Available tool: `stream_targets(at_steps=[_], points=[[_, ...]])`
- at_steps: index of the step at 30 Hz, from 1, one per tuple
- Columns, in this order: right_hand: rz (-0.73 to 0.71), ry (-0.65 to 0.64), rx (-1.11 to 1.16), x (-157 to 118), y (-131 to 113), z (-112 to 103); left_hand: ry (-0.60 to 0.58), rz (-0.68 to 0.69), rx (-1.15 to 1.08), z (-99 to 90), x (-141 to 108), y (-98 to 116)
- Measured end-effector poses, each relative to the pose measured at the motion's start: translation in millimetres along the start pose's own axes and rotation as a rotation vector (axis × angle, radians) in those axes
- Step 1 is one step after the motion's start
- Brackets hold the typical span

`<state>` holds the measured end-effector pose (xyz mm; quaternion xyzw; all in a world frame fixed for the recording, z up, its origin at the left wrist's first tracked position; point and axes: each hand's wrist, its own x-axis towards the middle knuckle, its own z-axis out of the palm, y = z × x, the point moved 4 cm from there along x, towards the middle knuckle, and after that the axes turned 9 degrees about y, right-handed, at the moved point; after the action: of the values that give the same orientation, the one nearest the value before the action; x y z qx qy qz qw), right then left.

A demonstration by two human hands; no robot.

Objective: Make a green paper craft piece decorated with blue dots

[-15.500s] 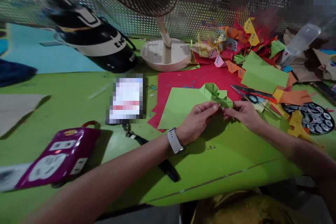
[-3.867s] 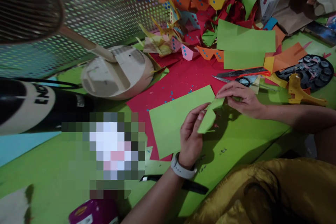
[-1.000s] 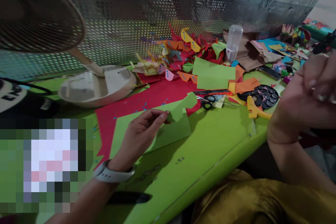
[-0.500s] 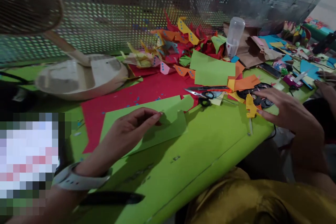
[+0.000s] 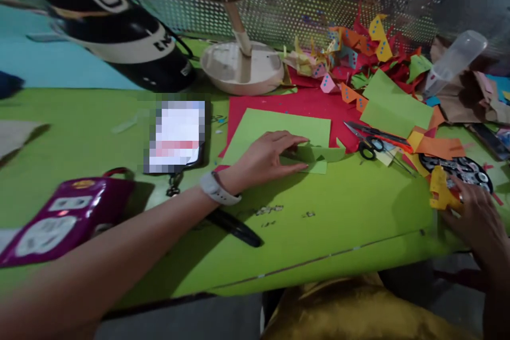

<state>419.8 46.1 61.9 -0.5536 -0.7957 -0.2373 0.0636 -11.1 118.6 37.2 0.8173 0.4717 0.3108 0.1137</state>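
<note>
My left hand (image 5: 269,156), with a white watch band at the wrist, is over a light green sheet of paper (image 5: 279,119). Its thumb and forefinger are spread apart on either side of a narrow green paper strip (image 5: 332,154) near the sheet's right edge; whether they touch it I cannot tell. Off to the right, my right hand (image 5: 480,215) has its fingers and thumb round a yellow glue gun (image 5: 439,187), slightly blurred. Beneath the green sheet lies red paper (image 5: 305,100). Scissors (image 5: 364,141) and a cutter with an orange end (image 5: 392,137) rest between the hands.
Behind stand a small fan's base (image 5: 213,77) and a heap of coloured paper cut-outs (image 5: 350,56), with a clear bottle (image 5: 456,61) beside it. A dark flask (image 5: 131,48), a phone (image 5: 175,138), a purple box (image 5: 75,212) and a black pen-like item (image 5: 235,226) are leftward.
The view has swung left, bringing in the flask and purple box. My left thumb and forefinger have parted from a pinch. My right hand has closed round the glue gun.
</note>
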Motion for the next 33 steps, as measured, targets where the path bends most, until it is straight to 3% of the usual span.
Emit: stream_targets(at_steps=[4, 10, 19, 22, 25, 29, 33], points=[[-0.068, 0.239, 0.012, -9.9, 7.4, 10.7, -0.007, 0.033, -0.009, -3.6, -0.6, -2.4], [-0.036, 0.328, 0.082, -17.0, 16.4, 22.1, 0.010, 0.094, -0.033, -4.0, -1.1, -4.2], [0.022, 0.200, 0.215, -22.8, 48.6, 37.8, 0.003, 0.183, -0.018, -7.0, 4.8, -10.7], [0.033, 0.242, 0.270, -19.5, 47.1, 34.5, -0.005, 0.210, -0.011, -4.4, 5.5, -14.6], [0.130, 0.269, 0.243, -15.9, 39.6, 26.1, -0.018, 0.207, -0.026, -2.0, 6.1, -17.1], [0.300, 0.180, 0.158, -17.8, 29.9, 15.3, -0.026, 0.189, -0.026, -1.4, 7.5, -16.5], [0.418, 0.243, 0.152, -25.8, 32.4, 9.8, 0.000, 0.159, -0.034, -2.9, 8.8, -13.2]])
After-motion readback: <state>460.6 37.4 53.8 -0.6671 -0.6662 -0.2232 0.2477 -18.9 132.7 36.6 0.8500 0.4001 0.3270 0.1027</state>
